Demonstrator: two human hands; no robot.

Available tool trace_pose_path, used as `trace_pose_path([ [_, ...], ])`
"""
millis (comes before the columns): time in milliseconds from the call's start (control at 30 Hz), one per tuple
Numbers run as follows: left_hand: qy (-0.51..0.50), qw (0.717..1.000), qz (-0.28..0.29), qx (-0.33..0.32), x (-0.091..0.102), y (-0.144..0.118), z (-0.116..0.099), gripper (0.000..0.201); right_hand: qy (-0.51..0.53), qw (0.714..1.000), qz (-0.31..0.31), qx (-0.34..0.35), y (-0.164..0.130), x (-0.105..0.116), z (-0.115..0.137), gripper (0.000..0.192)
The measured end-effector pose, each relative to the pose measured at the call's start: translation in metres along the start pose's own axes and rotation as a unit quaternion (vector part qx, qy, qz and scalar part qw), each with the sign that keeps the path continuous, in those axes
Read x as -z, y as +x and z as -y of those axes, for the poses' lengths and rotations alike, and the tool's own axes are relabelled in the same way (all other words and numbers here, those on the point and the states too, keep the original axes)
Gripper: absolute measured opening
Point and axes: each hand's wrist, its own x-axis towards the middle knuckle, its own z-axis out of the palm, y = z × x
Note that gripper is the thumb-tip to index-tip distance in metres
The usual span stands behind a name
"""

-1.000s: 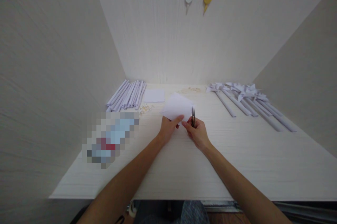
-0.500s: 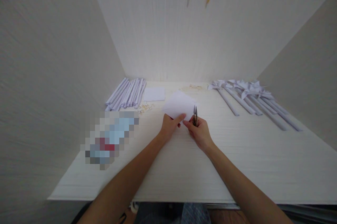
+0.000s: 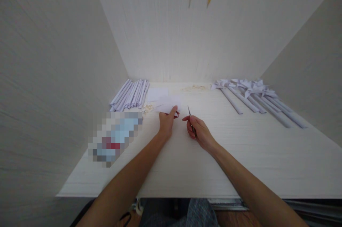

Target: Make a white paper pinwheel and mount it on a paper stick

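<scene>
Viewing remotely, I find my left hand (image 3: 166, 123) clamped on the paper (image 3: 166, 103), thumb uppermost, leftward of and apart from the forward-pointing scissors (image 3: 189, 112) gripped by my right hand (image 3: 201, 131), fingers curled.

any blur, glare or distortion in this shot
Head view: soft, dim light without strong glare; same view: the white paper in the left hand looks soft-edged, side walls seem splayed outward, and a pixelated patch hides something at left.

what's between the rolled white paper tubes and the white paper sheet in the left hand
In the head view, a flat white paper rectangle and scattered small cream pieces lie between the tubes and the sheet in the left hand.
</scene>
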Motion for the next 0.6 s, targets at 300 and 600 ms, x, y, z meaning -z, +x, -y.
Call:
trace_pose_path([
  [300, -0.068, 0.997, -0.008, 0.028, -0.002, -0.005, -0.003, 0.024, -0.029, 0.997, 0.034, -0.07, -0.007, -0.015, -0.002, 0.033],
  [600, -0.065, 0.997, 0.016, 0.042, -0.002, -0.007, -0.002, 0.027, -0.012, 0.994, 0.02, -0.103, -0.009, -0.016, 0.003, 0.033],
])
